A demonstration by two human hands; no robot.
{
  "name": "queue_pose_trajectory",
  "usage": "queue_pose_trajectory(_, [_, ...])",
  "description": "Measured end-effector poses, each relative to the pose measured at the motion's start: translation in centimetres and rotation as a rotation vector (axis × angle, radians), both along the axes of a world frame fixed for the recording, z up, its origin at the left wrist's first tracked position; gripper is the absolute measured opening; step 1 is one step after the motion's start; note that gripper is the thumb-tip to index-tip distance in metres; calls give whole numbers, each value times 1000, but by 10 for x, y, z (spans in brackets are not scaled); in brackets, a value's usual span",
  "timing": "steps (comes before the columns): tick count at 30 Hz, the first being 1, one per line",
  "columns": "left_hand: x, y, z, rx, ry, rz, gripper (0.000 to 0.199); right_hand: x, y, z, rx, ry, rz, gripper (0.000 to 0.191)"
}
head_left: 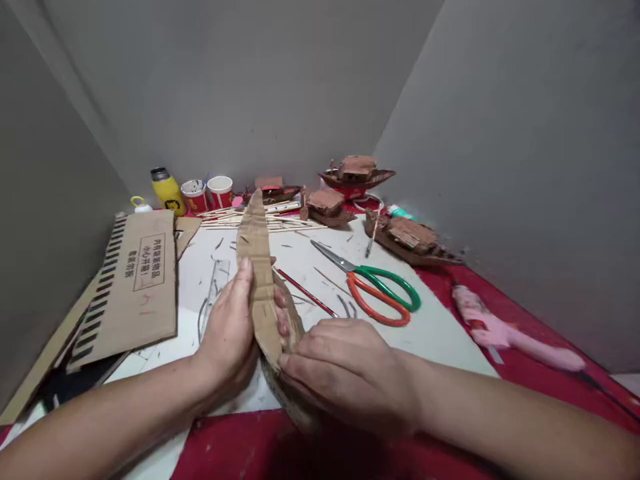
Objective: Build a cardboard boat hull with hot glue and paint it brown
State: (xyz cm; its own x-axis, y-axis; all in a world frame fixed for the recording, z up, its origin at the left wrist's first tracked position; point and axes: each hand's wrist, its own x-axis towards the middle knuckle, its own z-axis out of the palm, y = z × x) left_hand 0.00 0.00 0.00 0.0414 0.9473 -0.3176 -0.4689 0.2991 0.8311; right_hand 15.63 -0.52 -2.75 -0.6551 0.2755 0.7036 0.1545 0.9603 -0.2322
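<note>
A long, pointed cardboard piece (261, 287) stands between my hands, its tip toward the back of the table. My left hand (230, 327) is wrapped round its left side, with the thumb on the face and fingertips showing behind the right edge. Near the lower end, my right hand (345, 373) grips the cardboard, thumb and fingers pressed together. More curved cardboard shows behind and below the piece, partly covered by my hands. Scissors with green and orange handles (380, 293) lie to the right, beside a red pencil (307, 292).
Printed cardboard (135, 280) lies at left. Wooden sticks (295, 223), a yellow bottle (169, 192), paper cups (221, 191) and brown model boats (410, 239) are along the back. A pink glue gun (510, 333) with a cable lies at right on the red cloth (540, 393).
</note>
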Motion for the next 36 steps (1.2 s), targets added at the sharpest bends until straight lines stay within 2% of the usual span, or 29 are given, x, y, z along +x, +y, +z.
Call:
queue_pose_trajectory(6, [-2,0,-4,47,82,-17,50,-2,1,-1,63,-1,-16,13])
queue_pose_trajectory(13, [-8,3,-7,63,155,-14,55,-8,3,10,43,-96,9,30])
queue_pose_trajectory(19, [-10,4,-15,76,92,-30,54,-9,3,4,72,-112,10,27])
queue_pose_trajectory(26, [-11,6,-16,45,106,-52,57,-8,4,2,84,-112,47,24])
queue_pose_trajectory(36, [-10,6,-20,34,103,-25,56,-9,1,-5,111,-152,-15,19])
